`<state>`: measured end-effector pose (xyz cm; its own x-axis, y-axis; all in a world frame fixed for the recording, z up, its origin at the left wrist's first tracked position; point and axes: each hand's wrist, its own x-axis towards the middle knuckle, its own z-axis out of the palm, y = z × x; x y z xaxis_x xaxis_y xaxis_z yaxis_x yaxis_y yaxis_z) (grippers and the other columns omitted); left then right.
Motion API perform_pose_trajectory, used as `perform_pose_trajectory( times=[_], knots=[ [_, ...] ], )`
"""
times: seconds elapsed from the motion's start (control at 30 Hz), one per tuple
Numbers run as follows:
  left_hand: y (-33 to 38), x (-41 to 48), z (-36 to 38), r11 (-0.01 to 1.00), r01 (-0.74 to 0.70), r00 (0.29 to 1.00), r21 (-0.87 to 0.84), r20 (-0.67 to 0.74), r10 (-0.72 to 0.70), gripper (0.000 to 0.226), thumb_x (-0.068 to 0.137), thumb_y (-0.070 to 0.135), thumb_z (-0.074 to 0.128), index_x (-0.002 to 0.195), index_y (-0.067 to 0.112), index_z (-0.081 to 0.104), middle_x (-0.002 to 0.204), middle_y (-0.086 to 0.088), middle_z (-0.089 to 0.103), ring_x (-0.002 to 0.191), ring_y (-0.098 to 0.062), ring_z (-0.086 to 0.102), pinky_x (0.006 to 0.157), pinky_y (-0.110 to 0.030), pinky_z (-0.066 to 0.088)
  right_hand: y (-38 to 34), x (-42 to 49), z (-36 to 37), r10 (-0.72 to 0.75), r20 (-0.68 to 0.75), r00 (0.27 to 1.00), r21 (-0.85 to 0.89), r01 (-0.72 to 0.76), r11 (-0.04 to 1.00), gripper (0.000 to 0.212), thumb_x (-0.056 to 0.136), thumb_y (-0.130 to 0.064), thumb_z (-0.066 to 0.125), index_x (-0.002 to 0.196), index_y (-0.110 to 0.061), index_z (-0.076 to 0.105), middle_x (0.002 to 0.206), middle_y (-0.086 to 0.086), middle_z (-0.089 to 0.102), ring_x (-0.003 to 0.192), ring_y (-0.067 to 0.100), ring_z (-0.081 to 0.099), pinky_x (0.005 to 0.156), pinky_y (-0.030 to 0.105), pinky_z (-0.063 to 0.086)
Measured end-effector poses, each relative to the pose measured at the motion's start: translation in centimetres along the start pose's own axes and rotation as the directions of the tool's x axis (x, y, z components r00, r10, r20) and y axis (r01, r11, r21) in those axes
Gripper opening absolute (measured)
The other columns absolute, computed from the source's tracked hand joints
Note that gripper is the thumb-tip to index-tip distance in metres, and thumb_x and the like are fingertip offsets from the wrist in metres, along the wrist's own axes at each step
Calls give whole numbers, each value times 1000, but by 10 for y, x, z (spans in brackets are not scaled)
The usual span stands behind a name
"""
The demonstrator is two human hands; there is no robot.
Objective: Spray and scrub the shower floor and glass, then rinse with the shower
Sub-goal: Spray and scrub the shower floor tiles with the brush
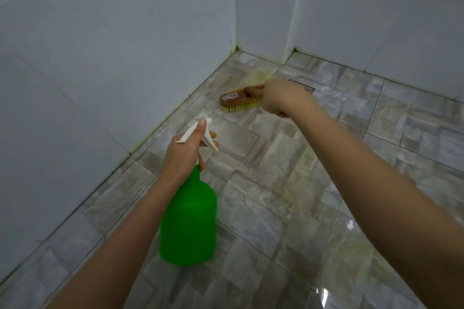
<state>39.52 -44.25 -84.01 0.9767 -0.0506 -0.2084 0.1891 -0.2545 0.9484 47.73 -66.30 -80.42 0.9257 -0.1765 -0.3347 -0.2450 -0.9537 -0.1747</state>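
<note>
Gripping the stiff wooden brush point(241, 98) by its back, the right hand point(281, 98) scrubs; the left hand point(187, 150) holds the light plastic bottle point(188, 218) by its neck.

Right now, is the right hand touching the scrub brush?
Touching. The head view shows the right hand gripping the scrub brush by its wooden back, with the fingers curled over it.
</note>
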Motion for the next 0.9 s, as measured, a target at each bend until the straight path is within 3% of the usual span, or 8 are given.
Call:
perform_pose_trajectory(
  times=[0.03,0.1,0.17,0.3,0.43,0.67,0.8,0.9],
  knots=[
    [1,2,0,1000,-6,1000,2,-1,6,46,92,60,48,80,28,78,87,-2,78,73,-44,65,48,-29,44,-2,5,4,-45,-29,999,3,45,999,39,91,-1,39,116,-24,58,93,11,57,61,23,51,57,34,45],
    [1,6,-3,1000,-27,1000,-13,-6,27,43,91,60,48,76,34,79,88,-2,78,80,-40,69,50,-31,44,0,22,15,-107,-112,988,35,112,993,49,95,-5,33,138,-26,43,111,18,58,81,31,60,69,39,49],
    [3,9,-5,999,-36,999,-25,-4,36,39,87,62,48,74,40,78,89,-3,78,87,-42,70,48,-30,44,-1,34,12,-102,-146,984,50,110,993,59,95,-6,32,148,-33,28,116,20,57,93,34,60,70,38,46],
    [2,12,-6,999,-29,1000,-24,-4,29,36,85,64,47,74,46,77,91,-1,78,92,-44,69,48,-28,44,-15,44,1,-62,-110,992,15,64,998,51,91,-3,38,140,-18,42,107,15,59,75,28,50,55,34,38],
    [-5,8,-5,1000,-13,1000,-22,-5,13,45,88,66,46,76,37,78,91,1,78,89,-49,67,50,-29,44,20,42,23,-131,-159,978,98,148,984,47,100,-18,33,146,-30,36,120,17,60,100,35,60,78,39,48],
    [-7,0,9,1000,22,999,17,43,-23,43,92,62,47,85,32,77,93,3,78,93,-50,66,46,-29,45,60,7,32,-70,-183,981,15,74,997,58,98,-15,34,145,-47,26,114,15,58,93,33,62,77,40,54],
    [2,-8,19,999,21,996,30,88,-24,49,95,59,46,93,21,77,94,-1,78,72,-46,65,42,-26,45,66,22,16,-18,-194,981,108,39,993,41,100,-22,36,139,-23,46,111,10,61,86,33,61,66,35,48],
    [4,-15,27,999,13,990,48,136,-20,50,96,57,45,95,18,76,92,-1,78,54,-32,56,42,-24,45,66,0,4,-1,-94,996,-10,0,1000,36,97,-15,40,130,-17,52,88,12,59,62,25,53,50,29,42]
  ],
)
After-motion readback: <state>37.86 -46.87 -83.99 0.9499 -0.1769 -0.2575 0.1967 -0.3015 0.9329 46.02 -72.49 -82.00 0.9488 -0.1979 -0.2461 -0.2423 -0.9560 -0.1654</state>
